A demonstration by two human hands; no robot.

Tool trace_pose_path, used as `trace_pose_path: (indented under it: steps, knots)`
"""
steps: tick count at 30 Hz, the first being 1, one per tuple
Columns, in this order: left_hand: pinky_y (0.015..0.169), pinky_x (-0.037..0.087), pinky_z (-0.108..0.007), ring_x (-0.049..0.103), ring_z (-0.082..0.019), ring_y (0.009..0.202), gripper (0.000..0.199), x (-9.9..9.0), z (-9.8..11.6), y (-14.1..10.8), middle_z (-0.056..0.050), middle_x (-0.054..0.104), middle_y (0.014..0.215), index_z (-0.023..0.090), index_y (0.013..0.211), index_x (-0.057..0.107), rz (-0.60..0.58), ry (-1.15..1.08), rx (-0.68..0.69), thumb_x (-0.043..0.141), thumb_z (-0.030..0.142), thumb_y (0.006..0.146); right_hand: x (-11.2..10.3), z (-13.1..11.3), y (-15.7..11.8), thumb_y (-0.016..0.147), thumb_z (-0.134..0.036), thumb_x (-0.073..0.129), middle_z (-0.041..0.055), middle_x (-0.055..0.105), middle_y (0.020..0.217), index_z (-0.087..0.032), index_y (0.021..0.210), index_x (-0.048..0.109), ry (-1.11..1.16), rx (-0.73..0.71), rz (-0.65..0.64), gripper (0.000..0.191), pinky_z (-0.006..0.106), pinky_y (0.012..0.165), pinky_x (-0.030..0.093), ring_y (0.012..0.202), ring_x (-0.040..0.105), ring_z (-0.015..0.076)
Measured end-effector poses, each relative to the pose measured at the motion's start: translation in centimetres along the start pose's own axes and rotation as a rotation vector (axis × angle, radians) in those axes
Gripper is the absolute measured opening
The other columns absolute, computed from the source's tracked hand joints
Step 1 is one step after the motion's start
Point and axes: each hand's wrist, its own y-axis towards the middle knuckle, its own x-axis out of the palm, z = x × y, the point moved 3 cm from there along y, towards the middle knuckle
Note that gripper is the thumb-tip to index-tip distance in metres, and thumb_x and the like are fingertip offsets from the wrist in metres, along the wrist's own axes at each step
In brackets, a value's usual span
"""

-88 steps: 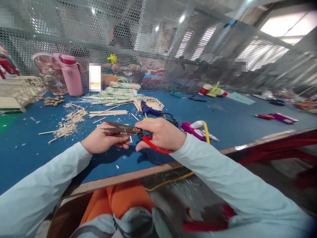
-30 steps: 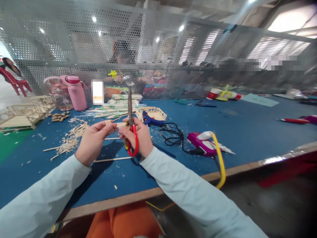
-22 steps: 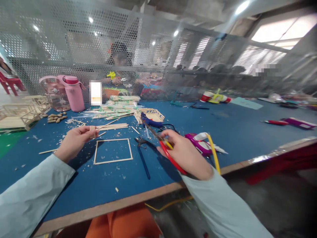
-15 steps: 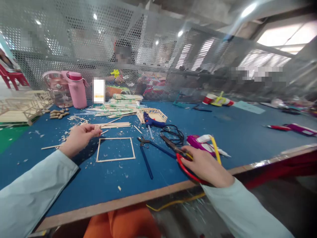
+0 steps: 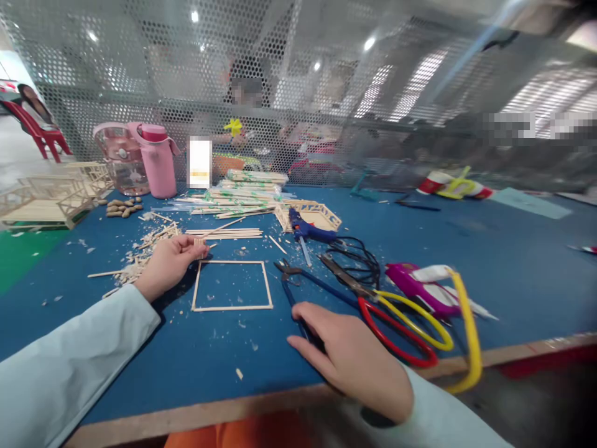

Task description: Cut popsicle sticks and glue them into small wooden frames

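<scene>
My left hand [image 5: 175, 258] pinches a small bunch of short wooden stick pieces [image 5: 199, 246] between thumb and fingertips. Just below it, a rectangular frame of thin sticks [image 5: 232, 308] lies flat on the blue table. My right hand [image 5: 349, 348] is over one handle of the blue-handled nippers [image 5: 290, 291], which lie spread on the table. Its thumb and index finger are apart on either side of that handle; the other fingers are hidden. Right of the nippers are large scissors [image 5: 345, 277] with one red and one yellow handle loop.
A blue glue gun [image 5: 312, 232] with a coiled cord stands behind the nippers. A purple glue gun [image 5: 415, 286] lies at right. Stick bundles [image 5: 252, 193], wood scraps [image 5: 153, 239], peanuts [image 5: 124, 206] and a pink bottle [image 5: 158, 162] are farther back, before a perforated screen [image 5: 298, 93].
My right hand has left the scissors and moved left to the nippers' handle. The scissors now lie loose. My left hand still pinches the stick pieces. The view has shifted right.
</scene>
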Motion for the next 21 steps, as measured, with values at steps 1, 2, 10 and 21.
trace_pose_path:
  steps: [1, 2, 10, 21]
  knots:
    - [0.062, 0.044, -0.025, 0.060, -0.017, 0.063, 0.017, 0.1, 0.1, -0.1, -0.005, 0.067, 0.065, 0.017, 0.060, 0.063, -0.002, 0.018, 0.002, 0.069, 0.033, 0.062, 0.3, 0.0, 0.2, 0.083, -0.026, 0.045, 0.0040, 0.064, 0.085, -0.021, 0.091, 0.052, 0.015, -0.005, -0.009, 0.011, 0.029, 0.062, 0.044, 0.074, 0.062, 0.0189]
    - [0.061, 0.043, -0.025, 0.059, -0.017, 0.063, 0.019, 0.1, 0.1, -0.1, -0.005, 0.067, 0.064, 0.017, 0.059, 0.063, -0.007, 0.031, 0.006, 0.069, 0.034, 0.061, 0.4, 0.2, 0.3, 0.084, -0.023, 0.043, 0.0041, 0.064, 0.085, -0.021, 0.090, 0.051, 0.023, -0.003, -0.009, 0.011, 0.028, 0.062, 0.044, 0.074, 0.062, 0.0185]
    - [0.065, 0.044, -0.027, 0.061, -0.018, 0.068, 0.027, 0.2, -0.1, -0.1, -0.005, 0.068, 0.070, 0.016, 0.067, 0.060, -0.074, 0.179, 0.056, 0.058, 0.043, 0.068, -0.1, 2.2, 0.7, 0.086, -0.017, 0.038, 0.0043, 0.065, 0.086, -0.020, 0.096, 0.047, -0.075, 0.092, -0.070, 0.014, 0.026, 0.062, 0.041, 0.074, 0.063, 0.0175]
    - [0.061, 0.041, -0.025, 0.058, -0.016, 0.063, 0.032, 0.1, -0.3, -0.1, -0.004, 0.066, 0.069, 0.014, 0.074, 0.060, -0.156, 0.362, 0.127, 0.050, 0.045, 0.073, -3.8, -1.4, 9.9, 0.084, -0.032, 0.048, 0.0031, 0.065, 0.082, -0.019, 0.091, 0.058, -0.107, -0.136, -0.028, 0.018, 0.024, 0.057, 0.031, 0.070, 0.058, 0.0146]
